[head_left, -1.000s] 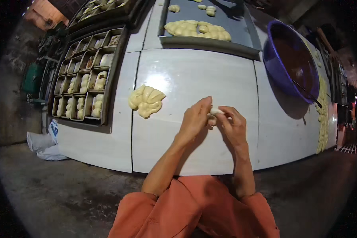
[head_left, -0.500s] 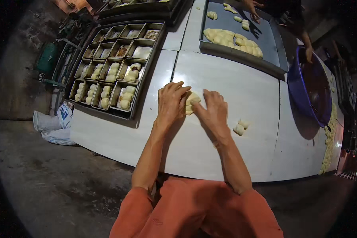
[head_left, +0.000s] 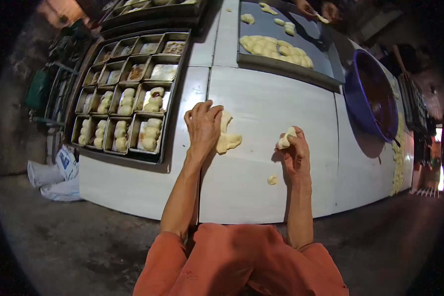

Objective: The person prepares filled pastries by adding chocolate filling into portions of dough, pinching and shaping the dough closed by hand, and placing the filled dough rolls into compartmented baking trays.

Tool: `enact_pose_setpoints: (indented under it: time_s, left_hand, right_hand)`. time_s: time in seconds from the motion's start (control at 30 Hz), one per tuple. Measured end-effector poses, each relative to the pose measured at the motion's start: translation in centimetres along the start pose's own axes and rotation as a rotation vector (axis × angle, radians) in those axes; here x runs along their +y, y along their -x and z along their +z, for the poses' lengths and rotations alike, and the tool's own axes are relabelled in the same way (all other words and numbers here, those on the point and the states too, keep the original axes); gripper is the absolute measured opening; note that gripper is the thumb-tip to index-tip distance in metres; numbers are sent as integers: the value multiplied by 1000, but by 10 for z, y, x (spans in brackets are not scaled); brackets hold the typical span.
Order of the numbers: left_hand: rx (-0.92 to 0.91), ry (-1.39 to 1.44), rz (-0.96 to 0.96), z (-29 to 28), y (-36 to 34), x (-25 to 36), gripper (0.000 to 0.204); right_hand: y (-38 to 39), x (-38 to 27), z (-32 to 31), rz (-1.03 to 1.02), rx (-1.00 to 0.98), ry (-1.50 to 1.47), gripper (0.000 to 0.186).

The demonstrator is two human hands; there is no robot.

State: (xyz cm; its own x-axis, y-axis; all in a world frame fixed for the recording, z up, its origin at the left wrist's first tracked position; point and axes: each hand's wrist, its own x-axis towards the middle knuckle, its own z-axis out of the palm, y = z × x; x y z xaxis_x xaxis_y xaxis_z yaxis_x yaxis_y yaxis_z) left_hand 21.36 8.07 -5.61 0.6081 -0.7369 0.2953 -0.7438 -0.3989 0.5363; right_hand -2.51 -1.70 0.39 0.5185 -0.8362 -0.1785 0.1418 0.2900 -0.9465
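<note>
Right of the baking tins [head_left: 164,72], the left hand [head_left: 203,129] arched against flattened dough [head_left: 228,142], fingers slightly apart, while farther off the right hand [head_left: 297,157] pinched a dough lump [head_left: 286,138].

A white bench [head_left: 266,106] spans the middle of the frame. On its left rests a dark tray [head_left: 169,118] packed with rectangular metal tins, a second, similar tray [head_left: 153,20] just beyond it at the upper left. A grey, shallow-walled pan [head_left: 325,58] sits at top centre, and near it, at the right, a purple basin [head_left: 355,101] with brownish insides. Pale sacks [head_left: 61,190] slump at the lower left, below a green object [head_left: 37,91] too dim to identify. Dark, stained floor [head_left: 84,241] fills the lower corners.
</note>
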Motion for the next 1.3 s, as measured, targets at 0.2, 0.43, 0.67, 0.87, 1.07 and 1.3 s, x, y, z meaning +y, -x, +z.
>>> enact_pose_setpoints:
  time_s: [0.2, 0.43, 0.67, 0.87, 1.07, 1.3]
  left_hand:
    - [-154, 492, 121, -17, 16, 60, 46]
    - [-795, 985, -139, -25, 21, 141, 29]
    - [-338, 938, 149, 26, 48, 201, 63]
    - [-69, 1243, 472, 99, 59, 318, 79]
    - [-509, 1469, -7, 149, 64, 394, 91]
    - [-712, 1153, -268, 148, 47, 360, 42]
  right_hand:
    - [33, -24, -7, 187, 43, -69, 56]
    - [51, -32, -28, 106, 123, 32, 32]
    - [49, -49, -86, -112, 105, -14, 45]
    - [51, -94, -147, -116, -18, -466, 28]
    - [-2, -169, -230, -210, 110, -335, 15]
    - [-153, -220, -369, -182, 34, 838, 29]
